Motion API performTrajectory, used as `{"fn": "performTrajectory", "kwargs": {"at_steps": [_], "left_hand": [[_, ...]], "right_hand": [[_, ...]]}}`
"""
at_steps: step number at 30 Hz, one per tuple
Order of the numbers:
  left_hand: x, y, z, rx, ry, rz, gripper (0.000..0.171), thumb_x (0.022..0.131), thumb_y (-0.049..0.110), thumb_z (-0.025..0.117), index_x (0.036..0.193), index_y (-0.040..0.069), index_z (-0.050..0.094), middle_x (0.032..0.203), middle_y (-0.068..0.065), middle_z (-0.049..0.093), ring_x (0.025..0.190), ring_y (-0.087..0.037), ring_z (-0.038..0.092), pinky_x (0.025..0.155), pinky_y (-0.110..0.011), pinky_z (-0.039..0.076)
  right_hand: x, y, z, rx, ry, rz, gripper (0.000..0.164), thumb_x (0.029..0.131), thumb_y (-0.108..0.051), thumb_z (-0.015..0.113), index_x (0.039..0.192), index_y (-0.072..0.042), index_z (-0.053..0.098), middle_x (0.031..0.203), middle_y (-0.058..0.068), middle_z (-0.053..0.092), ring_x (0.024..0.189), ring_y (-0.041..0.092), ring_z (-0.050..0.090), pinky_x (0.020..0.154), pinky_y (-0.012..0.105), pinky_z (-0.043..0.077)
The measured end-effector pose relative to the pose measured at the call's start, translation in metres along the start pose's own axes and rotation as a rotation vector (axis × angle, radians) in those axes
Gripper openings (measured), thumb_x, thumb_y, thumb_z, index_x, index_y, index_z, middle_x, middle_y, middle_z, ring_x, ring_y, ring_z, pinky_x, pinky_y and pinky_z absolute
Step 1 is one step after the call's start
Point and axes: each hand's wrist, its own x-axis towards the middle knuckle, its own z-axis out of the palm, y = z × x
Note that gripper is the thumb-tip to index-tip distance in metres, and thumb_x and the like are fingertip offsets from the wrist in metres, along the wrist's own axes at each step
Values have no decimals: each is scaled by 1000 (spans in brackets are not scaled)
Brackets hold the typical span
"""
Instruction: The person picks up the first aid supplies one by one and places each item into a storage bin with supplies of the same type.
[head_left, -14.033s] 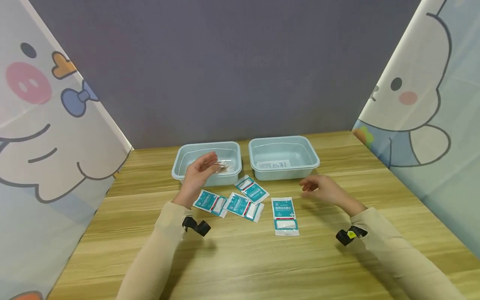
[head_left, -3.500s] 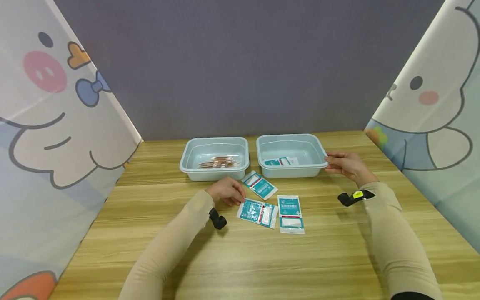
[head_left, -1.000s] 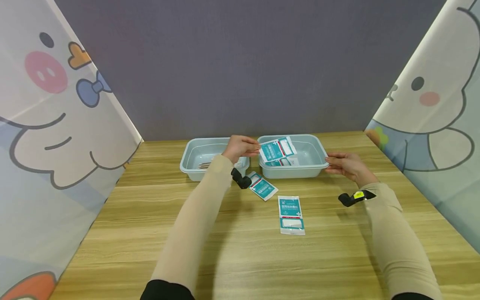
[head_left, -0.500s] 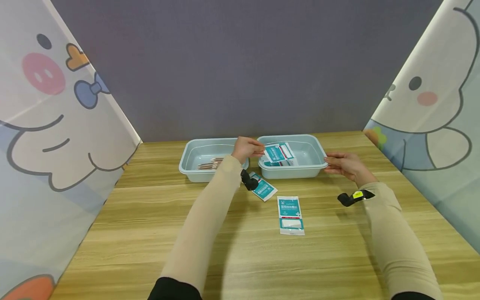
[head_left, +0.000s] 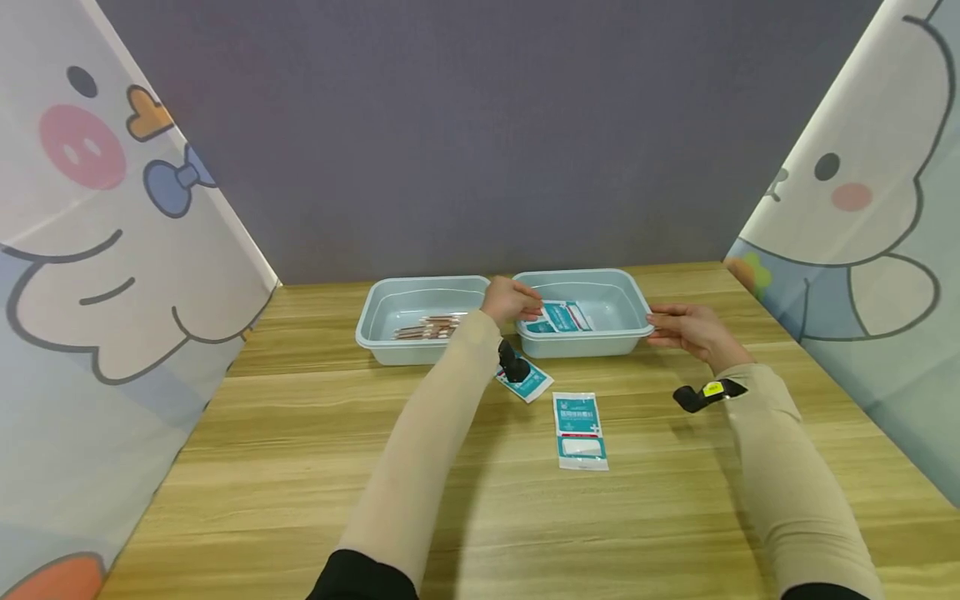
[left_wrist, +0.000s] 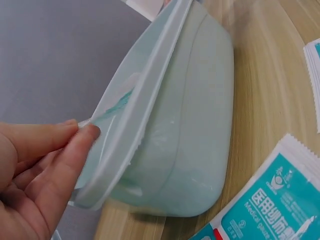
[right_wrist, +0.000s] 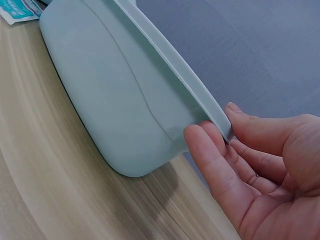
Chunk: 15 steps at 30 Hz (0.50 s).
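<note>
My left hand (head_left: 513, 302) is over the left end of the right-hand pale blue plastic tray (head_left: 592, 344). In the left wrist view its thumb and fingertips pinch the edge of a teal-and-white gauze packet (left_wrist: 116, 106), which hangs down inside the rim. From the head view this packet (head_left: 561, 317) lies low in the tray, over another packet mostly hidden beneath. My right hand (head_left: 692, 332) grips the tray's right rim, thumb on top and fingers underneath, as the right wrist view shows. Two more gauze packets, an upright one (head_left: 581, 431) and a slanted one (head_left: 531, 384), lie on the table.
A matching tray (head_left: 401, 353) stands to the left, holding a bundle of brown-stemmed cotton swabs (head_left: 429, 327). The wooden table (head_left: 300, 467) meets a grey panel (head_left: 480, 142) behind the trays. Cartoon-printed cloths border both sides.
The left hand has picked a gauze packet off the table, carried it up to the right-hand tray and lowered it inside. The right hand went from beside that tray to gripping its rim.
</note>
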Motion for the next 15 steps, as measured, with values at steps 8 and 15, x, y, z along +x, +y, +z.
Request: {"fn": "performTrajectory", "kwargs": {"at_steps": [8, 15], "left_hand": [[1, -1, -2, 10, 62, -9, 26, 90, -12, 65, 116, -18, 64, 111, -31, 66, 102, -39, 68, 65, -23, 62], [3, 0, -7, -38, 32, -29, 26, 96, -9, 58, 120, -19, 61, 116, -32, 64, 107, -40, 65, 64, -23, 62]], "right_hand": [[1, 1, 1, 9, -4, 5, 14, 99, 5, 56, 108, -4, 62, 88, 10, 71, 75, 20, 72, 75, 31, 63], [1, -1, 0, -2, -13, -8, 15, 100, 5, 54, 107, -4, 62, 87, 9, 71, 74, 19, 71, 75, 30, 63]]}}
